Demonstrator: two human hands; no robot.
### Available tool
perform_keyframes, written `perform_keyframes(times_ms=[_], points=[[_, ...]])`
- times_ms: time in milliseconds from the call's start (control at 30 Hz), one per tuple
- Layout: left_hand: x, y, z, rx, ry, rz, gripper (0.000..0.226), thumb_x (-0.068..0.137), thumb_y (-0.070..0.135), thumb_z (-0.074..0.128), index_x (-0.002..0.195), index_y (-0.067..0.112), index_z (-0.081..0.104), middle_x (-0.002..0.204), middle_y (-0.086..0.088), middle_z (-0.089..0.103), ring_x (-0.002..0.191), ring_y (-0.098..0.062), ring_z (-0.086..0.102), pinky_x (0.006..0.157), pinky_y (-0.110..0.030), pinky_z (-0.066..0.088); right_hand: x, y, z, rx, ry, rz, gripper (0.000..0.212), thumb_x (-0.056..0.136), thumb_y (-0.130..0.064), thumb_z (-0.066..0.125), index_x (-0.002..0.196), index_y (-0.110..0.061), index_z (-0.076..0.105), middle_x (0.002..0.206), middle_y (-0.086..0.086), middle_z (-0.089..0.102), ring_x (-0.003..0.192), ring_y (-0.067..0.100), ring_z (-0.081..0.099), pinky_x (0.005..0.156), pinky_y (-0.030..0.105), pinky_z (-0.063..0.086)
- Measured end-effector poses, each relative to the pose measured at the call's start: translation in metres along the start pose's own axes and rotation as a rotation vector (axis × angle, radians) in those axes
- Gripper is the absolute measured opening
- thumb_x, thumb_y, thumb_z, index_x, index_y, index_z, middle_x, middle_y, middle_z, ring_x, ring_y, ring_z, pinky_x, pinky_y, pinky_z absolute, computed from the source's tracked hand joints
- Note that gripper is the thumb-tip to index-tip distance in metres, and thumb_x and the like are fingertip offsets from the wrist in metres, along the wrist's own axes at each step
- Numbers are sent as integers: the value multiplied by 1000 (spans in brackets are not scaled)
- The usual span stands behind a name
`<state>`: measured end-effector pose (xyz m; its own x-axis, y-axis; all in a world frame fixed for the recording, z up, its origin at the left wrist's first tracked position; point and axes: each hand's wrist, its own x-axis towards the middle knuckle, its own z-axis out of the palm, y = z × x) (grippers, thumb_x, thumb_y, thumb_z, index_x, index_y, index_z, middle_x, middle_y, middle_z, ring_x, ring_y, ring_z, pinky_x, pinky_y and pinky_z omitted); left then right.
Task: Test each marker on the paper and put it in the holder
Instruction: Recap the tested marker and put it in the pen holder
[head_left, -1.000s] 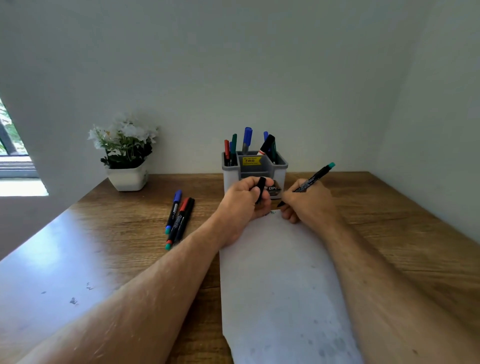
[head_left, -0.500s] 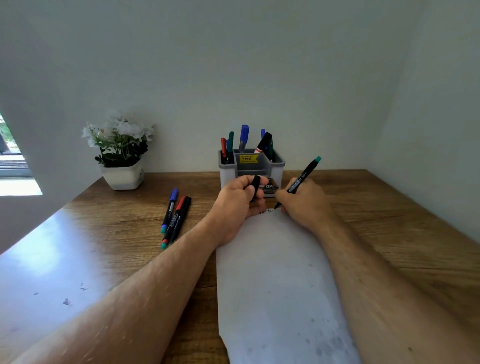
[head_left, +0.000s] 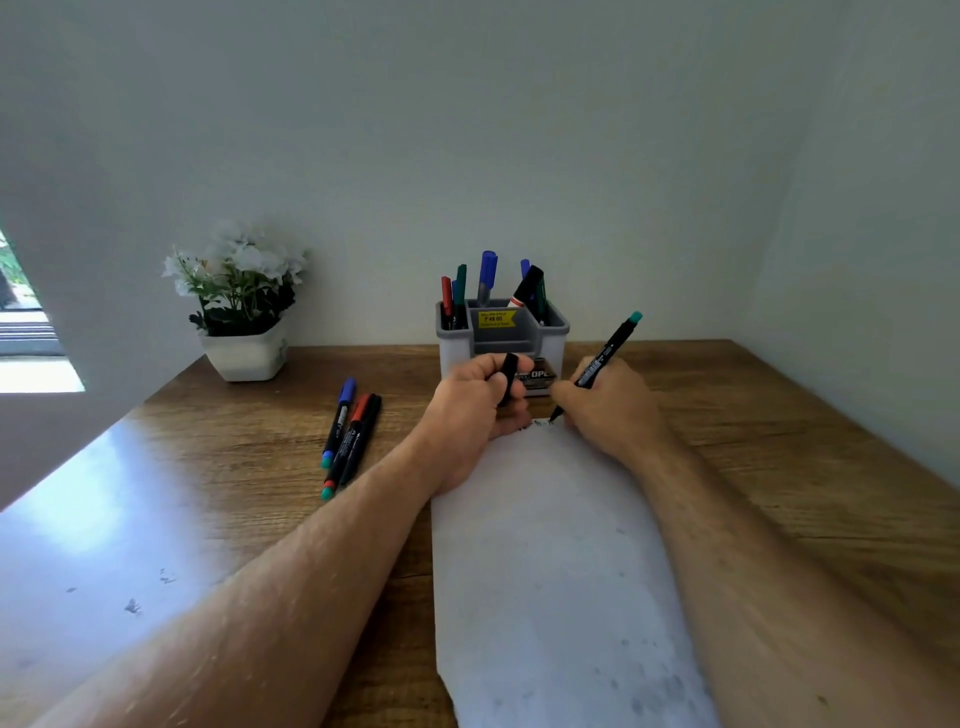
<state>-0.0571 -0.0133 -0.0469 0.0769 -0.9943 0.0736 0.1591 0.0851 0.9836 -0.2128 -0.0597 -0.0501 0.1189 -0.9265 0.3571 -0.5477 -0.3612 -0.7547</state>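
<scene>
Two hands: right hand (head_left: 608, 402) presses slim marker (head_left: 602, 364) onto smooth paper (head_left: 550, 571).

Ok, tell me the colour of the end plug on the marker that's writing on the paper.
Teal green, on the black marker in the right hand; the head view shows it.

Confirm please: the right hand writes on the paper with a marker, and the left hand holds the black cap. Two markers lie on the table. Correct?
Not two: the head view shows three markers lying on the table.
</scene>
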Motion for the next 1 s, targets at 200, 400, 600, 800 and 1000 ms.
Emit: perform_keyframes(times_ms=[200, 400, 600, 800, 1000], points=[[1, -1, -1, -8, 4, -7, 34, 102, 4, 36, 107, 15, 68, 78, -2, 62, 74, -16, 61, 87, -44, 59, -1, -1, -1, -4, -9, 6, 22, 80, -22, 64, 62, -10, 58, 62, 7, 63, 44, 2, 50, 37, 11, 34], [1, -1, -1, -12, 10, -17, 34, 102, 5, 37, 106, 15, 69, 80, -3, 62, 77, -17, 61, 86, -44, 59, -2, -1, -2, 7, 23, 10, 25, 80, -21, 66, 60, -10, 56, 58, 4, 58, 43, 4, 48, 34, 11, 32], [-1, 0, 0, 0, 14, -14, 33, 102, 5, 38, 107, 15, 68, 85, -4, 62, 81, -17, 61, 90, -46, 57, -2, -2, -1, 2, 39, 31, 23, 83, -20, 65, 64, -10, 56, 62, 5, 59, 50, 10, 51, 34, 10, 32], [-5, 1, 1, -45, 28, 39, 34, 101, -1, 40, 104, 18, 69, 92, -4, 66, 92, -20, 60, 95, -44, 54, 0, -19, -4, 330, 157, 77, 23, 81, -20, 60, 60, -21, 50, 50, -5, 57, 38, 1, 46, 36, 17, 35], [-5, -1, 0, 6, 85, 141, 33, 100, 0, 47, 105, 23, 70, 100, -3, 69, 95, -17, 67, 85, -39, 60, 1, -38, -2, 784, 89, 78, 22, 81, -10, 56, 62, -15, 47, 50, 8, 55, 30, 10, 34, 35, 15, 26]])
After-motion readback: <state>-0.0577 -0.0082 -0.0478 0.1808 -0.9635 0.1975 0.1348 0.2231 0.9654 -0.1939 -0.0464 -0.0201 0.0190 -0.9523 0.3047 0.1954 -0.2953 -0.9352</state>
